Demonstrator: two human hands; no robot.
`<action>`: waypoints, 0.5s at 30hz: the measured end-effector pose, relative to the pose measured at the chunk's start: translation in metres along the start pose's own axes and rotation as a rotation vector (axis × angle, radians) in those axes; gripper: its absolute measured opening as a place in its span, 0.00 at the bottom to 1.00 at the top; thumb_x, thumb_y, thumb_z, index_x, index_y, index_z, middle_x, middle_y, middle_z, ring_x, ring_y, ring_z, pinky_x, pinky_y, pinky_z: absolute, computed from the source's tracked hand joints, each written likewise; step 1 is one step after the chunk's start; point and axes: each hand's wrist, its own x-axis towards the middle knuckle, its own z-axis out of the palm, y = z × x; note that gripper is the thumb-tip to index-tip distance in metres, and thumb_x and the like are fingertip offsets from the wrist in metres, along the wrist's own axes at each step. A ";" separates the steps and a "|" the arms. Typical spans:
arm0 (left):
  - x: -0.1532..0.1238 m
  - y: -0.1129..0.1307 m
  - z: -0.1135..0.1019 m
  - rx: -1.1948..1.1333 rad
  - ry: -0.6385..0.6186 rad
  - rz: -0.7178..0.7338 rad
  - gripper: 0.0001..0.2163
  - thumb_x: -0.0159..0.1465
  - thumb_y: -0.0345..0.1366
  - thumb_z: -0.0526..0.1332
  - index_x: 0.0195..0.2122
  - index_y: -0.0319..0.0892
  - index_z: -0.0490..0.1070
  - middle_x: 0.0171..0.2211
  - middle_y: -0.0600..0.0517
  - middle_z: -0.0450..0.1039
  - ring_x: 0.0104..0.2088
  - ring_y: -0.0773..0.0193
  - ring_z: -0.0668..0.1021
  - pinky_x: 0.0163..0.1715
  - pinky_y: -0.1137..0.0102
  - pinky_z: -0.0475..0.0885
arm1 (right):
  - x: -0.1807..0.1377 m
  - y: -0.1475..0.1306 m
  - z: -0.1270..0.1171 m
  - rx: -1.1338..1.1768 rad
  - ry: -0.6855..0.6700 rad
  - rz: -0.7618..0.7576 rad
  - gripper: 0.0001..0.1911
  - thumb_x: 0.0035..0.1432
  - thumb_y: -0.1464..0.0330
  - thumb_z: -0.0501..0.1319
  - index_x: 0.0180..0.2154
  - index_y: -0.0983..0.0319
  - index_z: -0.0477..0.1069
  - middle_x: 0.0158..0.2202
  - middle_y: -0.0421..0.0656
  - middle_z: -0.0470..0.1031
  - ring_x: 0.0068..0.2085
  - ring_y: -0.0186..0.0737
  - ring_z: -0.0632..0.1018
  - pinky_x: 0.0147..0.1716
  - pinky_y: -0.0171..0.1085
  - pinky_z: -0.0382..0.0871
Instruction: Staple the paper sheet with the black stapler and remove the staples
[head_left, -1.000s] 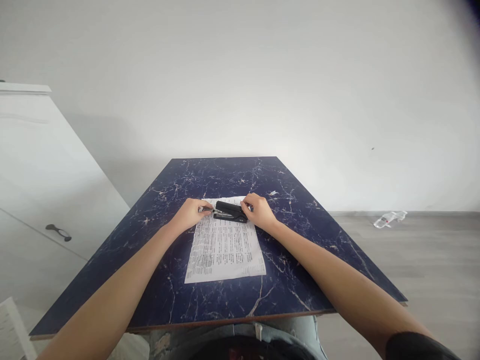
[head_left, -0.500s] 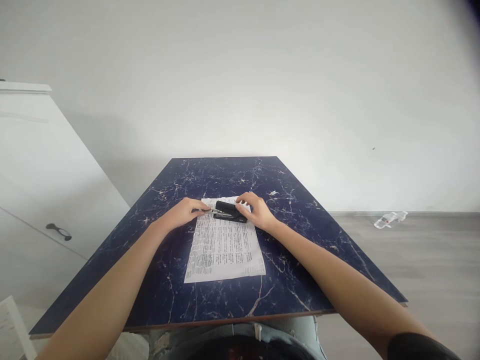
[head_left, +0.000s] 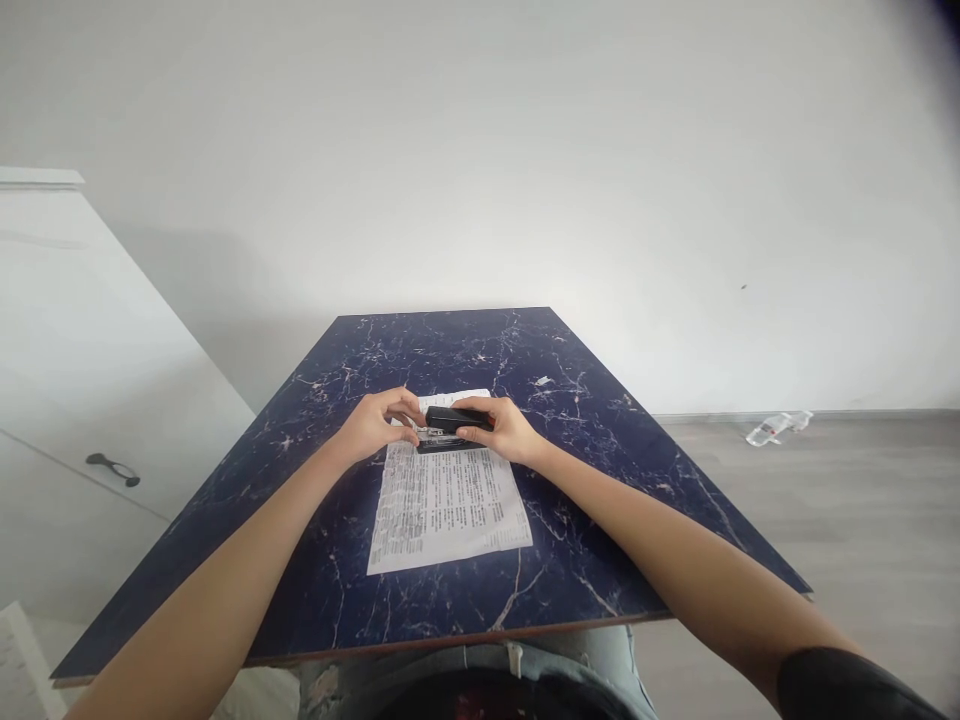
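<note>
Black stapler (head_left: pixel 448 419) is over the twelve-o'clock part of your printed sheet (head_left: pixel 450 505). Your right hand (head_left: pixel 506 430) wraps its three-o'clock end and hides it; your left hand (head_left: pixel 379 422), half curled, is at nine, its hold I cannot tell. On the table (head_left: pixel 315 560), a white scrap (head_left: pixel 543 381) lies at two; a cabinet (head_left: pixel 90 330) stands at ten.

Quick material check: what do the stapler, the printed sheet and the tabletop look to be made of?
Stapler: probably black plastic outside, low sheen; the pale, shiny part inside suggests metal.
Printed sheet: thin matte white paper, judging by its print and slight wrinkles.
Tabletop: smooth-looking, dark blue marble pattern; its brown edge hints at laminated board, not stone, though uncertain.
</note>
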 end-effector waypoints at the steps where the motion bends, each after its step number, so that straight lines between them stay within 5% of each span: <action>1: 0.000 0.002 0.002 0.013 0.001 -0.002 0.18 0.53 0.44 0.76 0.40 0.45 0.76 0.38 0.49 0.83 0.39 0.53 0.85 0.40 0.60 0.83 | 0.000 -0.002 0.001 0.002 -0.013 -0.007 0.18 0.61 0.60 0.68 0.51 0.60 0.78 0.46 0.46 0.82 0.45 0.47 0.82 0.46 0.45 0.76; 6: 0.001 0.003 0.010 0.113 -0.084 0.044 0.18 0.50 0.45 0.77 0.39 0.45 0.77 0.40 0.49 0.82 0.42 0.52 0.84 0.47 0.59 0.80 | -0.002 -0.010 0.007 -0.014 -0.089 -0.045 0.17 0.63 0.61 0.67 0.51 0.58 0.78 0.45 0.45 0.83 0.44 0.45 0.82 0.45 0.43 0.76; 10: 0.007 -0.006 0.012 0.139 -0.100 0.066 0.24 0.51 0.46 0.77 0.47 0.47 0.78 0.47 0.48 0.81 0.49 0.48 0.82 0.55 0.55 0.75 | 0.002 -0.012 0.003 -0.002 -0.080 -0.036 0.16 0.60 0.62 0.69 0.49 0.58 0.79 0.45 0.45 0.83 0.44 0.46 0.83 0.46 0.44 0.76; 15: 0.021 -0.029 0.017 0.321 0.088 0.030 0.23 0.73 0.52 0.53 0.61 0.46 0.72 0.63 0.41 0.71 0.66 0.45 0.70 0.65 0.48 0.62 | 0.010 0.006 -0.024 -0.118 0.242 0.083 0.15 0.60 0.63 0.67 0.48 0.60 0.80 0.44 0.47 0.83 0.43 0.48 0.83 0.45 0.47 0.77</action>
